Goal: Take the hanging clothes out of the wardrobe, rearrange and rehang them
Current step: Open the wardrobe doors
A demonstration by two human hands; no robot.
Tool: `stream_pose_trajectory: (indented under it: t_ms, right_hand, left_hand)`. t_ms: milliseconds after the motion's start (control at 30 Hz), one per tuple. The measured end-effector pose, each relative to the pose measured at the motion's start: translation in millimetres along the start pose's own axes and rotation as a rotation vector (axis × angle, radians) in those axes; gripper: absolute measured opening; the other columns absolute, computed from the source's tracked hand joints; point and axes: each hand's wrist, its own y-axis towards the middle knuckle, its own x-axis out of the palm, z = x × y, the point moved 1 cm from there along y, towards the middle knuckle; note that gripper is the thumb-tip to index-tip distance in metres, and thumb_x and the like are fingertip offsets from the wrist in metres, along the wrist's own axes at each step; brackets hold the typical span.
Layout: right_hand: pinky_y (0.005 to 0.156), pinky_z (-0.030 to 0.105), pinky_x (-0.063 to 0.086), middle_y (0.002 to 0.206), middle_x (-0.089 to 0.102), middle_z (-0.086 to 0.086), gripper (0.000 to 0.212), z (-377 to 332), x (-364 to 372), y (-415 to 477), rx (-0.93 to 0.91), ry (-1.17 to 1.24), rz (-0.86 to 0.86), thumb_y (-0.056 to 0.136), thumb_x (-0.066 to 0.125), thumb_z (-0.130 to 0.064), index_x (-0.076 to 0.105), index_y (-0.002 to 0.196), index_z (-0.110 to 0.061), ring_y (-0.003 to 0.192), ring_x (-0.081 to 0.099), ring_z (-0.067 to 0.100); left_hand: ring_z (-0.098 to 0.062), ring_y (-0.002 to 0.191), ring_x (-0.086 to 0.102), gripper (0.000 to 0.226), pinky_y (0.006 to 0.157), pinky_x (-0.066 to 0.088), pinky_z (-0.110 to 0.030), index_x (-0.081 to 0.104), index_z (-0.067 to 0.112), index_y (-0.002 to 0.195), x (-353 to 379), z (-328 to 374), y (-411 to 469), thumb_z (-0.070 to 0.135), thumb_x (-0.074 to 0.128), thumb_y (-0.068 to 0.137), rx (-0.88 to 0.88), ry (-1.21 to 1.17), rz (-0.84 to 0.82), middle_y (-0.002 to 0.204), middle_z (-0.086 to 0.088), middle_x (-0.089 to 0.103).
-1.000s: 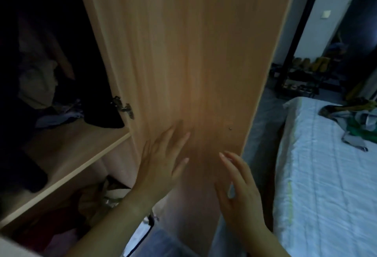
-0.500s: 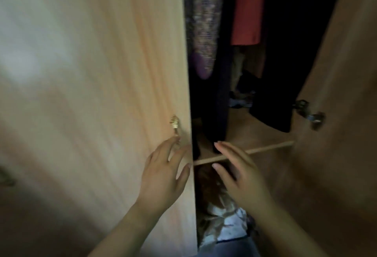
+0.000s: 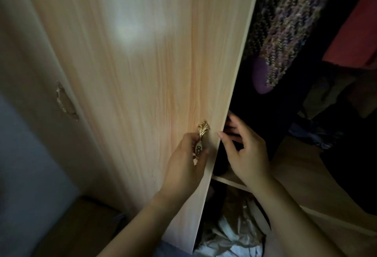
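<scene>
A light wooden wardrobe door (image 3: 142, 73) fills the left and middle of the view, partly ajar. My left hand (image 3: 185, 165) grips its gold handle (image 3: 201, 140), fingers curled round it. My right hand (image 3: 244, 150) sits just right of the door's free edge, thumb near the edge and fingers reaching behind it into the dark gap. Inside hang a purple knitted garment (image 3: 285, 32), a red garment (image 3: 355, 28) and dark clothes (image 3: 346, 165) at the right.
A wooden shelf (image 3: 295, 175) runs inside the wardrobe below the hanging clothes. Crumpled pale fabric (image 3: 230, 236) lies under the shelf. A second door with a handle (image 3: 65, 101) stands at the left, beside a bluish wall.
My view has swung from the right door and the bed to the left door. My left hand has closed round the gold handle and my right hand has come up to the door's edge.
</scene>
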Motion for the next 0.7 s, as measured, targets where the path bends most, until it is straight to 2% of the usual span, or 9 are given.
stream_pose_trajectory:
  t_ms: [100,233,367,533,700]
  right_hand:
    - [0.078,0.006,0.047,0.113,0.061,0.0,0.048,4.1,-3.5,1.5,-0.016,0.093,-0.038,0.084,0.063,-0.021,0.052,0.129,-0.007,0.101,0.057,0.002]
    - [0.078,0.006,0.048,0.114,0.062,0.002,0.046,-2.2,-7.3,-5.2,-0.07,0.133,-0.082,0.087,0.06,-0.028,0.053,0.128,-0.008,0.102,0.058,0.004]
    - [0.081,0.001,0.043,0.112,0.056,-0.003,0.044,-25.3,-6.3,-26.5,-0.143,0.127,-0.093,0.089,0.051,-0.026,0.052,0.128,-0.005,0.104,0.052,-0.001]
    - [0.079,0.009,0.05,0.112,0.061,-0.006,0.039,-55.5,-2.7,-50.7,-0.167,0.177,-0.121,0.09,0.054,-0.028,0.053,0.127,-0.017,0.098,0.061,0.003]
    - [0.081,0.008,0.048,0.11,0.061,-0.006,0.035,-109.6,9.3,-74.4,-0.233,0.178,-0.124,0.088,0.056,-0.025,0.061,0.119,-0.008,0.099,0.06,0.004]
  left_hand:
    - [0.0,0.09,0.058,0.027,0.072,0.051,-0.014,0.041,0.033,0.109,2.6,7.5,-8.1,0.021,0.058,0.091,-0.058,0.029,0.043,0.1,0.015,0.056]
    - [0.019,0.09,0.05,0.027,0.068,0.043,-0.002,0.045,0.024,0.111,-11.8,15.2,-20.3,0.014,0.06,0.09,-0.096,0.087,0.015,0.094,0.026,0.048]
    - [0.018,0.089,0.052,0.031,0.066,0.046,-0.006,0.045,0.027,0.108,-31.0,21.6,-43.6,0.011,0.062,0.088,-0.108,0.077,0.036,0.094,0.023,0.052]
    - [0.019,0.092,0.051,0.033,0.068,0.047,-0.008,0.043,0.034,0.108,-60.4,22.6,-82.3,0.017,0.062,0.088,-0.132,0.096,0.067,0.096,0.024,0.052]
    - [0.018,0.092,0.053,0.032,0.075,0.051,-0.016,0.043,0.04,0.109,-107.3,18.6,-124.7,0.022,0.061,0.089,-0.161,0.113,0.069,0.099,0.024,0.055]
